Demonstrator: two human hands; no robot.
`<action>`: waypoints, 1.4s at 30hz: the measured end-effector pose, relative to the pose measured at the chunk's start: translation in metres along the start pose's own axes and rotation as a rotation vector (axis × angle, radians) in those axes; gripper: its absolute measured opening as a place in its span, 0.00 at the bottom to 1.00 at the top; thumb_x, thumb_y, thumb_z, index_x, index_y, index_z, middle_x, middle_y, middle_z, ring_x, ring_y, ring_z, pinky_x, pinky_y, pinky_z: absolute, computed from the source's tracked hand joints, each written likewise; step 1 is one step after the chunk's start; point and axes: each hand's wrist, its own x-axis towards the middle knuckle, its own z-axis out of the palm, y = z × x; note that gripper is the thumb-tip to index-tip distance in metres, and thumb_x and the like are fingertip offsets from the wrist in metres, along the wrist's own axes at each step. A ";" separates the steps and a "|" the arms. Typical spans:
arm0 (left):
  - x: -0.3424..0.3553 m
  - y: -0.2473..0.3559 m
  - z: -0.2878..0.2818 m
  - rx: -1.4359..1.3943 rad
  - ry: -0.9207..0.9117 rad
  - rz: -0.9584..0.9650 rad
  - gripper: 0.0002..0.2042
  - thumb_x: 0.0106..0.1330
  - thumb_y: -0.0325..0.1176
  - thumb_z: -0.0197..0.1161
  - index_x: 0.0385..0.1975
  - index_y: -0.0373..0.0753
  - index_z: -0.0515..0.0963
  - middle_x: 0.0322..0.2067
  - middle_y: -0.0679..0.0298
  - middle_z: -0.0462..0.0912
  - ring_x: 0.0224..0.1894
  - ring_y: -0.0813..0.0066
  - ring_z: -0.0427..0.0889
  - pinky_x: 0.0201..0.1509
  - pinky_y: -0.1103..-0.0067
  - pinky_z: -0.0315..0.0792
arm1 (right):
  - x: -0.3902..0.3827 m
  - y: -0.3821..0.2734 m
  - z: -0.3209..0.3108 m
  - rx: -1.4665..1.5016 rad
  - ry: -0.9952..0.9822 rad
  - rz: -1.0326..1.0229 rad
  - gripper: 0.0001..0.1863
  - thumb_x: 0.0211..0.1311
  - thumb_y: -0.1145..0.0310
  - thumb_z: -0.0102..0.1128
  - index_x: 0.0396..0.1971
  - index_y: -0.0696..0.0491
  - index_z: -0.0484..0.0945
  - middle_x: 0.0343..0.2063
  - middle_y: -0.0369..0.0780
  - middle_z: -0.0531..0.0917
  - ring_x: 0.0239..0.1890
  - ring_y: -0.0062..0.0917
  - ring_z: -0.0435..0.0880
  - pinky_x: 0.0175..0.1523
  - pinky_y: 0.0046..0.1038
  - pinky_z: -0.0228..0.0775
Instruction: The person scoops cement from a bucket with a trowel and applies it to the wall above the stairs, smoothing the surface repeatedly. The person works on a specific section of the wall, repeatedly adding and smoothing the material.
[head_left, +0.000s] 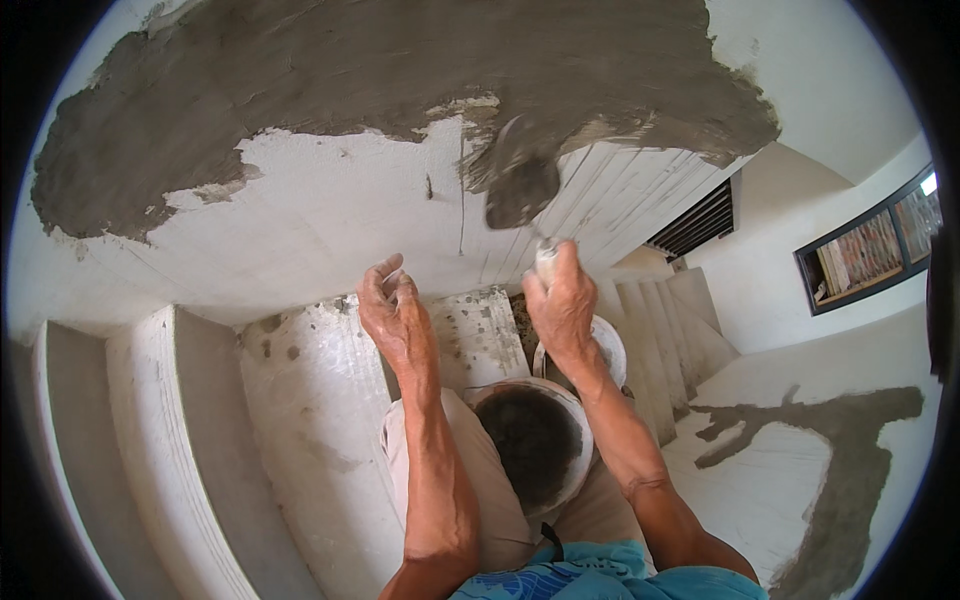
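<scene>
My right hand [563,305] is closed round the pale handle of a trowel [522,190]. The trowel's blade lies against the white wall [330,195], at the lower edge of a broad patch of wet grey mortar [330,70]. Some mortar is smeared on and around the blade. To the left, my left hand [396,318] is raised in front of the wall, its fingers loosely curled and apart from the thumb, with nothing visible in it. A round bucket of dark grey mortar [530,445] stands between my legs, below my hands.
Stair steps [140,400] rise on the left, and more steps [655,350] lie at the right. Behind the mortar bucket is a second whitish bucket [610,345], partly hidden by my right arm. A dark vent grille [695,222] and a framed window [868,245] are at the right.
</scene>
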 end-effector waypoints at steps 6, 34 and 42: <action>0.000 0.004 0.003 -0.025 0.023 -0.038 0.15 0.68 0.31 0.57 0.50 0.30 0.79 0.44 0.50 0.81 0.46 0.64 0.80 0.51 0.69 0.75 | 0.020 0.003 0.008 -0.045 0.052 -0.066 0.17 0.53 0.79 0.61 0.43 0.58 0.68 0.29 0.50 0.79 0.30 0.48 0.82 0.33 0.44 0.73; 0.000 0.001 0.001 -0.064 0.163 0.069 0.15 0.67 0.19 0.50 0.51 0.32 0.77 0.51 0.53 0.75 0.52 0.62 0.79 0.55 0.69 0.75 | 0.021 -0.026 -0.006 -0.011 -0.060 -0.078 0.17 0.52 0.80 0.61 0.41 0.59 0.67 0.30 0.50 0.78 0.33 0.49 0.82 0.37 0.47 0.74; 0.003 0.012 -0.007 -0.125 0.407 0.106 0.17 0.66 0.22 0.49 0.54 0.29 0.76 0.54 0.53 0.77 0.57 0.64 0.77 0.62 0.69 0.71 | 0.000 -0.030 0.004 -0.079 -0.255 -0.159 0.16 0.53 0.79 0.62 0.40 0.58 0.67 0.31 0.49 0.79 0.33 0.47 0.83 0.34 0.44 0.76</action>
